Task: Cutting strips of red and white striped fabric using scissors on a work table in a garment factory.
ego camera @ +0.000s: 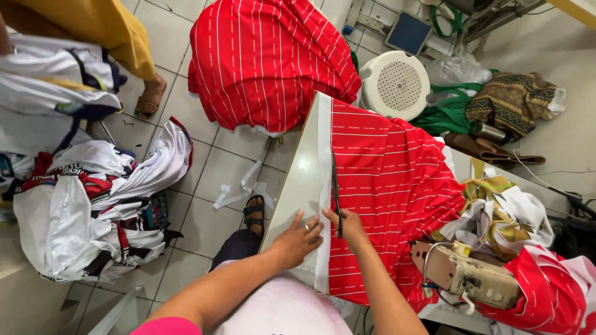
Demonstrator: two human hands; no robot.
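We see the left hand (pixel 298 239) spread flat, fingers apart, pressing a white strip (pixel 323 186) onto the pale table (pixel 298 180), seemingly to keep it from sliding. The right hand (pixel 349 226) is closed around a long dark tool (pixel 336 192), perhaps scissors, laid along the seam where the strip meets the red striped fabric (pixel 391 186). That cloth drapes off the table's far end in a heap (pixel 267 62). A sewing machine (pixel 465 276) sits just beside the right arm; white garments (pixel 87 205) are piled on the tiled floor
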